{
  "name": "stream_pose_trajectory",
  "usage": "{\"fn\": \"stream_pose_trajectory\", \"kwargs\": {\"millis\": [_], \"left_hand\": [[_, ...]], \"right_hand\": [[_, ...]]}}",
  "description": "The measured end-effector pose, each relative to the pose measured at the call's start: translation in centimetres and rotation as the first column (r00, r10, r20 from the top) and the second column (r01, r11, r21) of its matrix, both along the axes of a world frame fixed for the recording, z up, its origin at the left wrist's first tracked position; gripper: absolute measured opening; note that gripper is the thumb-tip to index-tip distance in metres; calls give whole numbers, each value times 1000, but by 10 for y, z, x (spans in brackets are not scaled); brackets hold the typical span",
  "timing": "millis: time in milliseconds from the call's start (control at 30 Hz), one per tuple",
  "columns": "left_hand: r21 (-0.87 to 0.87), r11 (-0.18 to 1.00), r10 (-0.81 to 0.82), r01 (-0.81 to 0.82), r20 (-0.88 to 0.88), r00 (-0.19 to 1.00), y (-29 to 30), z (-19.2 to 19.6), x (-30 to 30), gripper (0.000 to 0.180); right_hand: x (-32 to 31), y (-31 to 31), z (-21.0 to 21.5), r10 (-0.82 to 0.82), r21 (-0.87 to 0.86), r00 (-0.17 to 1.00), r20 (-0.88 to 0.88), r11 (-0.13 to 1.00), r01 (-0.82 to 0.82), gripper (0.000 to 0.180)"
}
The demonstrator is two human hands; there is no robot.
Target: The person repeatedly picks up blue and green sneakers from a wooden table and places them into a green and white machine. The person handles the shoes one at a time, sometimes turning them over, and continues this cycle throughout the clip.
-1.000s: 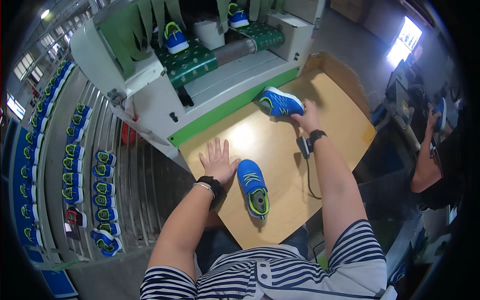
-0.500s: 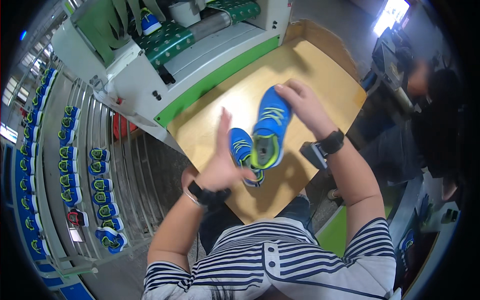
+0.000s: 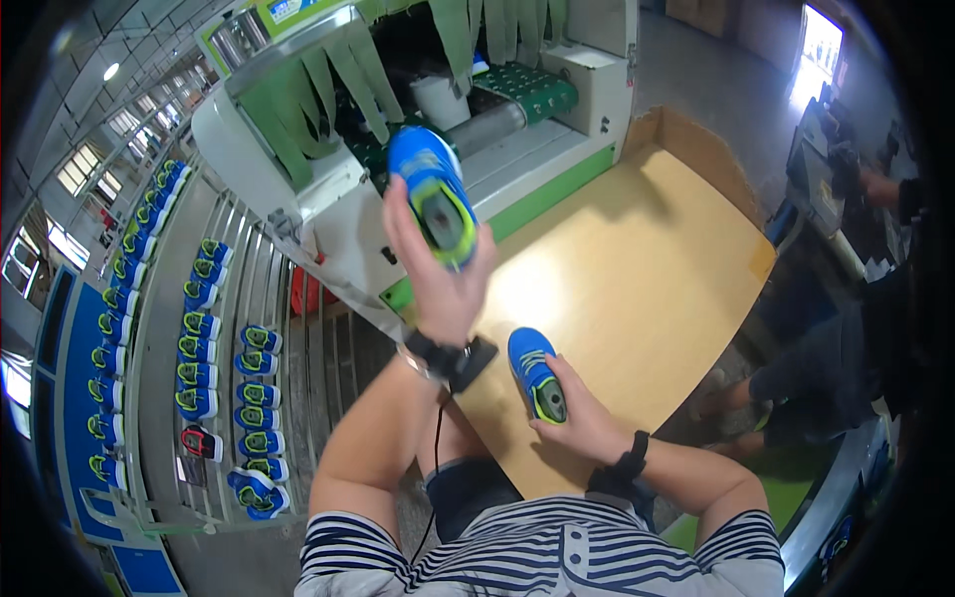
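Observation:
My left hand [image 3: 445,284] grips a blue shoe [image 3: 418,159] by its heel end and holds it up in the air in front of the machine's opening. Its lime-green collar faces me and the toe points away. A second blue shoe [image 3: 531,360] with pale laces is over the wooden tabletop [image 3: 637,298], toe pointing away from me. My right hand [image 3: 587,410] is closed around the heel of that one, the thumb along its side. Whether its sole touches the table I cannot tell.
Ahead stands a machine with green hanging strips [image 3: 363,65], a green conveyor belt [image 3: 542,92] and a white bucket [image 3: 438,102]. A metal rack [image 3: 224,343] on the left carries rows of blue shoes and one dark, red-trimmed shoe [image 3: 202,444]. Another person [image 3: 831,338] is at the right.
My left hand, empty before, has taken a shoe and moved forward and left toward the machine. My right hand has come down nearer me, gripping a shoe. The view has tilted up.

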State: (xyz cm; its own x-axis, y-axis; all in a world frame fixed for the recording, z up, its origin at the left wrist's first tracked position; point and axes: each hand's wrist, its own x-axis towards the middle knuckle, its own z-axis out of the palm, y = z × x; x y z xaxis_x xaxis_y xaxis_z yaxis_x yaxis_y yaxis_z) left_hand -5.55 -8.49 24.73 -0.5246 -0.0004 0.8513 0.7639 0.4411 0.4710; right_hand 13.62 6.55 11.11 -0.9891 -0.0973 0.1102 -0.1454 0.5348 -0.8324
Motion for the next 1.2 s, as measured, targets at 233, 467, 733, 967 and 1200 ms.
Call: {"fn": "stream_pose_trajectory", "kwargs": {"millis": [233,467,733,967,1200], "left_hand": [[31,987,137,-156,343,929,8,34,-170,98],[35,999,-40,33,223,974,8,-18,-105,90],[-643,607,356,467,746,563,-4,-166,9,103],[-707,589,434,392,686,585,-18,-183,19,104],[-723,542,445,429,679,584,-11,-179,16,102]], "right_hand": [[-8,20,14,-46,-268,996,77,961,66,85],[-102,105,111,-293,-420,956,-5,868,264,70],[-397,150,154,-297,-58,788,-539,947,316,77],[-374,115,90,-383,55,829,-408,896,441,71],[-321,300,11,-739,537,626,-249,433,724,55]]}}
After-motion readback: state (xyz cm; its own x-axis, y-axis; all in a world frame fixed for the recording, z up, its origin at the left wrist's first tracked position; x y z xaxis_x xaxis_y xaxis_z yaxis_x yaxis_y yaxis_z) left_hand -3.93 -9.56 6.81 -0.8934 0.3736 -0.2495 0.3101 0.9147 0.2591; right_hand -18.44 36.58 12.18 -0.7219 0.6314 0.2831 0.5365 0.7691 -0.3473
